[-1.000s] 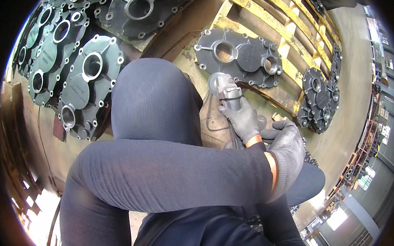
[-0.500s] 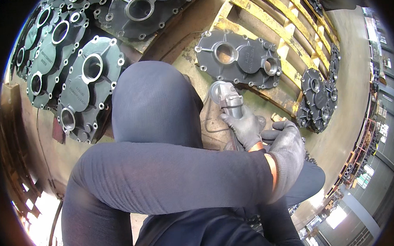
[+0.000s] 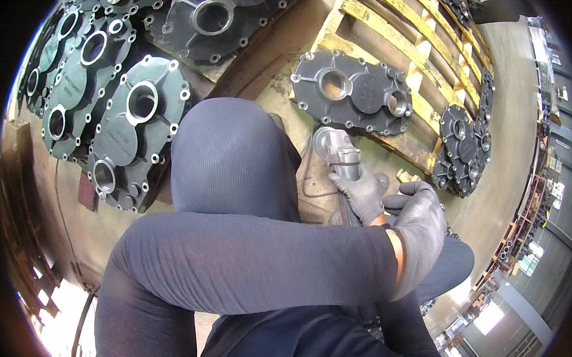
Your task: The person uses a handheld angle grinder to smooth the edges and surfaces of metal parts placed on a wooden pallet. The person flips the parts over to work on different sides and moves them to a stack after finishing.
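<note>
L: dk metal covers point(image 3: 117, 138), several, side by side. Ctr: grinder point(image 3: 347, 155), disc point(image 3: 323, 142) just beside lone cover point(image 3: 366, 93) on yellow pallet point(image 3: 371, 20). Prob. heavyish, stiff; best held round body, clear of disc. Grey, scuffed-looking. R hand point(image 3: 363, 197): gloved fingers wrapped round grinder. L hand point(image 3: 422, 227), farther R, by R wrist: fingers bent, can't tell if gripping.

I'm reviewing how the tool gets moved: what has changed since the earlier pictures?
The right hand has drawn the angle grinder slightly back toward the body, away from the metal housing cover; the whole view shifted slightly too. Nothing was grabbed or released. The left hand stays loosely curled.
</note>
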`<state>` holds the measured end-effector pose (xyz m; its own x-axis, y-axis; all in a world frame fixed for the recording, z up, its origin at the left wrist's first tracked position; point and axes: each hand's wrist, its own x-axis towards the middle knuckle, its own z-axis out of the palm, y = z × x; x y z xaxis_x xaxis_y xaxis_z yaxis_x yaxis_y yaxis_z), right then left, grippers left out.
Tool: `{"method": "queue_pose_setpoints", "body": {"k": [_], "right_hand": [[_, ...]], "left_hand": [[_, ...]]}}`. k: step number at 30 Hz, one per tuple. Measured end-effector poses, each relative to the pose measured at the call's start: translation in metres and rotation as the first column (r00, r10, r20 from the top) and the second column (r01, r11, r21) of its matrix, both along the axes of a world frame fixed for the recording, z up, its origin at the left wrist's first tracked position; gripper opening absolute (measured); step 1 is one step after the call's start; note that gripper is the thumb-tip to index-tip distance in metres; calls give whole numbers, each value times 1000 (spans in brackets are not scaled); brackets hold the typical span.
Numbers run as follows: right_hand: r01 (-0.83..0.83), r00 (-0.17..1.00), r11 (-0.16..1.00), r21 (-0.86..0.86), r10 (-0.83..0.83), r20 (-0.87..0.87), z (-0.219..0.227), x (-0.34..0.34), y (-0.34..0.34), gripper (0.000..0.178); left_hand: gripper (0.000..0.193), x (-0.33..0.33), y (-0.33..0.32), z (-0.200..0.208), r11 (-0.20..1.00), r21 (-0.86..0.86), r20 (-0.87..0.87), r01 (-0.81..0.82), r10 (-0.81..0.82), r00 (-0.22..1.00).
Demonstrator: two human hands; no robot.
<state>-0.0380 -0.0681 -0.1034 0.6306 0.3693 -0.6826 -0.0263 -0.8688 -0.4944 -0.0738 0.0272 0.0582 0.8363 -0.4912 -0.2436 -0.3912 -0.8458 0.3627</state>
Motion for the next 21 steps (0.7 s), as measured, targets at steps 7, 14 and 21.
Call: {"method": "queue_pose_setpoints", "body": {"k": [7,14,21], "right_hand": [[-193,968,980,-44,198,156,2,-10,34,55],[-236,958,970,-58,243,156,-9,-12,65,54],[-227,951,973,51,210,228,-20,-9,68,56]], "left_hand": [[29,2,29,13,988,-95,-69,118,-125,990],[30,-5,30,10,988,-141,-57,63,-71,996],[27,-7,1,-3,989,33,24,-145,144,989]]}}
